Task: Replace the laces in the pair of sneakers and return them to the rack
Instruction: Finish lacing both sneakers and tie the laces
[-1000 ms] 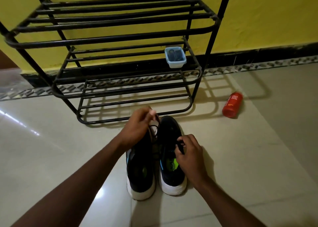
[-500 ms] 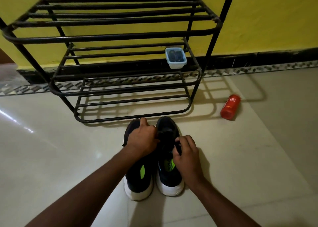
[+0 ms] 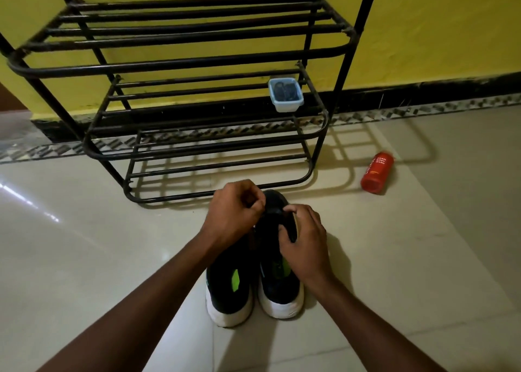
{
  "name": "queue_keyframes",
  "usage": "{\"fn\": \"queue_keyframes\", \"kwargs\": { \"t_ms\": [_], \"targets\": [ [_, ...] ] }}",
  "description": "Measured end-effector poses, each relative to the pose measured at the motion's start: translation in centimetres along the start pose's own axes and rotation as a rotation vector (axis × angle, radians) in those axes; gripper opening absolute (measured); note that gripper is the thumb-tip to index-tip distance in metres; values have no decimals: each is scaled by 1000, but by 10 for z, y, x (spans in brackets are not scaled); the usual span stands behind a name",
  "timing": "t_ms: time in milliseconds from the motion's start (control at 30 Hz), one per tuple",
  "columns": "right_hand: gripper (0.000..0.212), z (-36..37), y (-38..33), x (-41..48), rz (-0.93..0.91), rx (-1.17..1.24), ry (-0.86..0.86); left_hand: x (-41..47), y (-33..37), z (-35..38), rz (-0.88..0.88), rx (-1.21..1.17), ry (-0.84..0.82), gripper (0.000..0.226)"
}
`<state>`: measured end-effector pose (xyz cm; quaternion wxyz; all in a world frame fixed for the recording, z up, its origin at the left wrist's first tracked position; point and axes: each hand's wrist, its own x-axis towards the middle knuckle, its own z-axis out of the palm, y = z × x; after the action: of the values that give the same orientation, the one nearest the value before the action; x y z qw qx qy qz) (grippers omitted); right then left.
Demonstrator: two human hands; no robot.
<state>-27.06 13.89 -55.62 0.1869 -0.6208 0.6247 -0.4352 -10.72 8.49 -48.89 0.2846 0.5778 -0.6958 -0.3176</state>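
Two black sneakers with white soles stand side by side on the floor, heels toward me: the left sneaker [image 3: 229, 290] and the right sneaker [image 3: 277, 292]. My left hand [image 3: 235, 216] hovers over the front of the pair with its fingertips pinched together at the right sneaker's lace area; the lace itself is barely visible. My right hand [image 3: 306, 243] grips the upper right side of the right sneaker. The toe of the left sneaker is hidden under my left hand. The black metal rack [image 3: 197, 64] stands just beyond the shoes.
A small blue tub [image 3: 286, 103] holding dark laces sits at the right end of the rack's middle shelf. A red bottle [image 3: 376, 173] lies on the tiled floor to the right. A yellow wall [image 3: 437, 27] stands behind the rack.
My left hand came down from a raised pull above the left sneaker and shifted right to the right sneaker's front. My right hand stayed on the right sneaker.
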Motion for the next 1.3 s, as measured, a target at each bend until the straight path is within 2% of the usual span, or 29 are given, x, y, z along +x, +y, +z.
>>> {"fn": "queue_keyframes", "kwargs": {
  "t_ms": [100, 167, 233, 367, 667, 800, 900, 1033, 1200, 1300],
  "targets": [
    [57, -5, -26, 25, 80, 324, -169, -7, 16, -17, 84, -112, 23, 10],
    [55, -8, -41, 43, 118, 497, -235, -10, 22, -28, 111, -121, 65, 7],
    [44, -11, -51, 56, 117, 557, -236, -11, 20, -41, 109, -130, 93, 6],
    [23, -13, -50, 69, 151, 545, -100, -11, -8, -61, 53, -91, 104, 12],
    [3, -13, -36, 76, 287, 583, 157, -22, -85, -67, -235, 78, 127, 15],
    [5, -12, -28, 81, 272, 512, 139, -26, -92, -63, -272, 132, 107, 16],
    [12, -13, -17, 78, 209, 299, 96, -26, -80, -54, -250, 154, 134, 8],
    [18, -17, -6, 57, 167, 38, 65, -18, -57, -39, -235, -7, 103, 12],
    [17, -21, 5, 35, 277, -30, -159, -10, -34, -10, -231, -230, 41, 15],
    [27, -18, 7, 28, 245, -72, -285, -9, -25, 8, -235, -334, -3, 12]
  ]
}}
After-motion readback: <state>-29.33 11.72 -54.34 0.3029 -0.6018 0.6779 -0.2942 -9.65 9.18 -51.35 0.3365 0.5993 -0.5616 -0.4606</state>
